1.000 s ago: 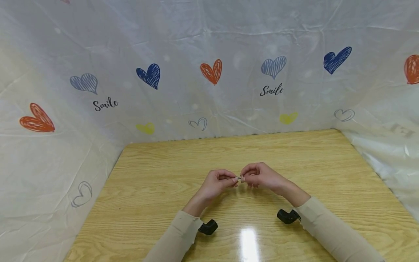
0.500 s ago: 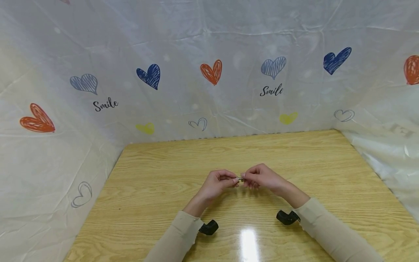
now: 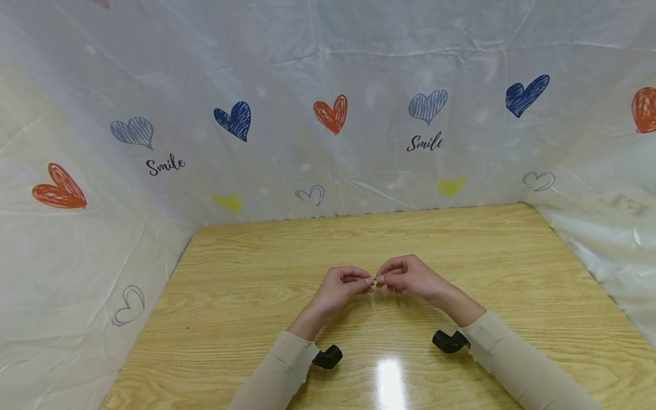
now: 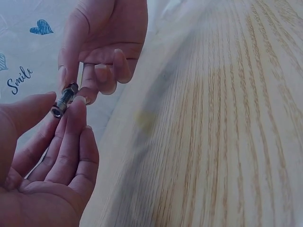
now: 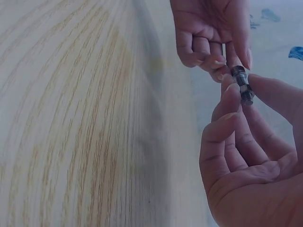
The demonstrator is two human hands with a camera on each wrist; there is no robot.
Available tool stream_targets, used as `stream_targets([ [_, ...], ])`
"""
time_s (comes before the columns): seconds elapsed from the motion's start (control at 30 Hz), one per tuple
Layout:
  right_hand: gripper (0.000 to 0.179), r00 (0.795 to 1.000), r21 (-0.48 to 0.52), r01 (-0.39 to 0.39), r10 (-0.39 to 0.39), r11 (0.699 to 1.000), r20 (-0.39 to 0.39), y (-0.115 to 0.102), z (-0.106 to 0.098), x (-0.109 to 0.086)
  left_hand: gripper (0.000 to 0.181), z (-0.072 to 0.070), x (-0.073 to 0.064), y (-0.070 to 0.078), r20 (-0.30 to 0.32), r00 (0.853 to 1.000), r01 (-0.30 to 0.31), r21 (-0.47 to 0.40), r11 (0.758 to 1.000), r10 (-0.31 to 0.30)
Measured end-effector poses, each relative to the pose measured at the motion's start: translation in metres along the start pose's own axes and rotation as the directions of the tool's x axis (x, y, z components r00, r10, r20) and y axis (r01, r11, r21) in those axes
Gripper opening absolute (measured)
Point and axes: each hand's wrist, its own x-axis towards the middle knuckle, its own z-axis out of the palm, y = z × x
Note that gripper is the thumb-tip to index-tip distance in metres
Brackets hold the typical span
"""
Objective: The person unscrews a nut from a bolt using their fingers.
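Observation:
Both hands meet over the wooden table, holding one small metal bolt. My left hand point(image 3: 340, 286) pinches the socket-head end of the bolt point(image 4: 63, 100) between thumb and fingers. From the other side my right hand point(image 3: 414, 279) grips the metal nut point(image 5: 245, 89) on the thread with thumb and index finger. In the right wrist view the threaded tip pokes out past the nut, and a stretch of thread shows between nut and head. The remaining fingers of both hands are bent loosely underneath.
The wood-grain table point(image 3: 246, 319) stretches all around beneath the hands. A pale sheet point(image 3: 277, 68) printed with hearts and "Smile" walls it in at the back and sides. A black angled wrist mount point(image 3: 328, 357) juts from the left cuff, another black mount point(image 3: 450, 341) from the right.
The right fingers curl in and then return to their earlier pose around the nut. The gap between the two hands is slightly smaller than a second ago; the left hand stays put.

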Motion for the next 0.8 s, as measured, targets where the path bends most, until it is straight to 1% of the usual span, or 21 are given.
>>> stream_targets([
  [0.13, 0.025, 1.0, 0.013, -0.005, 0.005, 1.0, -0.001, -0.0022, 0.0014, -0.0014, 0.018, -0.0002, -0.0006, 0.0, -0.001, 1.0, -0.006, 0.001, 1.0, 0.006],
  [0.2, 0.029, 1.0, 0.012, -0.012, 0.012, 1.0, -0.006, -0.0034, 0.0016, -0.0024, 0.018, -0.0002, -0.001, 0.0, -0.002, 1.0, -0.007, -0.001, 1.0, 0.007],
  [0.33, 0.035, 0.999, -0.027, -0.029, 0.028, 0.999, -0.02, -0.0048, 0.0014, -0.003, 0.019, -0.0001, -0.0017, 0.0001, -0.006, 1.0, -0.02, 0.001, 1.0, 0.02],
  [0.43, 0.038, 0.999, -0.061, -0.035, 0.034, 0.998, -0.016, -0.0043, 0.0017, -0.0019, 0.018, 0.0001, -0.0019, 0.0, -0.009, 1.0, -0.029, 0.0, 1.0, 0.029],
  [0.53, 0.037, 0.999, -0.066, -0.042, 0.041, 0.997, -0.009, -0.0032, 0.0024, -0.0008, 0.018, 0.0003, -0.0019, -0.0001, -0.009, 0.999, -0.039, 0.007, 0.999, 0.039],
  [0.8, 0.025, 0.999, -0.037, -0.032, 0.032, 0.999, 0.007, -0.0043, 0.0029, -0.0016, 0.016, -0.0008, -0.0024, -0.0005, -0.01, 0.999, -0.039, 0.016, 0.999, 0.039],
])
